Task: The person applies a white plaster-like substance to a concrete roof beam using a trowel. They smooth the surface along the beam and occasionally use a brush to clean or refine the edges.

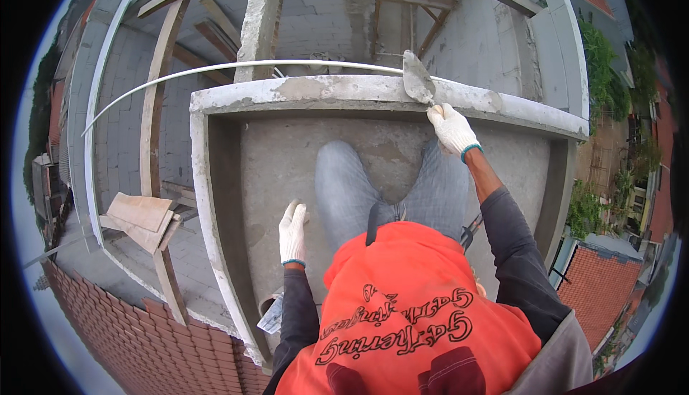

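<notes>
"One view, head: state of each grip?"

"The white-gloved, teal-cuffed right hand [453, 131] is closed around the handle of a grey, leaf-shaped metal trowel [416, 79]. The left hand [292, 233], gloved alike, has its fingers extended near the blue-denim left knee [341, 161]; nothing is visible in it."

"Trowel position?"

"Its blade lies beyond the right fingers, over the top of the pale, rough concrete wall [316, 90]; contact cannot be told."

"Step in hand?"

"Judged as trowel work on that top; the next move calls for a steady wrist."
</notes>
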### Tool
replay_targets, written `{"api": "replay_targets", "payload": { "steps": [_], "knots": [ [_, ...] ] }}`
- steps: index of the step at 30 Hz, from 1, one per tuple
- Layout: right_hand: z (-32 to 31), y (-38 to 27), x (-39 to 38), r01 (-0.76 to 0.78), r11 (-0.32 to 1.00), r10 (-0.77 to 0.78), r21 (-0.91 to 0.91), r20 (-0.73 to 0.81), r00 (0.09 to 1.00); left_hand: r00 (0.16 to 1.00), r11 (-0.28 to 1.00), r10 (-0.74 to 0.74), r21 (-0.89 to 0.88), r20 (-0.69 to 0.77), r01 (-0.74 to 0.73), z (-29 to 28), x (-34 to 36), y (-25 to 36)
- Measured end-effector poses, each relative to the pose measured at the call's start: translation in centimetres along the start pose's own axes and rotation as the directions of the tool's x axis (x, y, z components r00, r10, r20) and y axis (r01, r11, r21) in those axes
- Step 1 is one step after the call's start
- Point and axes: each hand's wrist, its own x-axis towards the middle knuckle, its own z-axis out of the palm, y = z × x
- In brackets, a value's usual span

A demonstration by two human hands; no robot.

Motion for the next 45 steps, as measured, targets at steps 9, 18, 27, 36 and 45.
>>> {"api": "replay_targets", "payload": {
  "steps": [9, 18, 27, 36, 45],
  "knots": [
    [5.2, -0.7, -4.3, 0.265, 0.902, -0.198, -0.34, 0.219, 0.956, 0.996, 0.997, 0.081, 0.007, 0.045, -0.081, 2.8, 0.5, 2.2],
    [-5.5, 5.0, -1.1, 0.13, 0.985, -0.123, -0.114, 0.067, 0.99, 0.999, 0.997, 0.018, 0.072, 0.043, -0.021, 2.3, 1.4, 1.0],
    [-10.2, 11.0, -0.5, 0.096, 0.948, -0.105, -0.303, -0.013, 0.994, 0.998, 0.992, 0.04, 0.114, 0.047, -0.045, 3.5, 0.9, 3.2],
    [-9.6, 9.4, -3.6, 0.241, 0.876, -0.151, -0.419, 0.238, 0.96, 0.997, 0.99, 0.05, 0.128, 0.064, -0.058, 4.8, 0.9, 4.9],
    [-13.2, 10.3, -2.0, 0.165, 0.938, -0.155, -0.305, 0.059, 0.986, 0.992, 0.967, 0.09, 0.231, 0.087, -0.108, 6.2, 0.3, 7.2]
  ]
}}
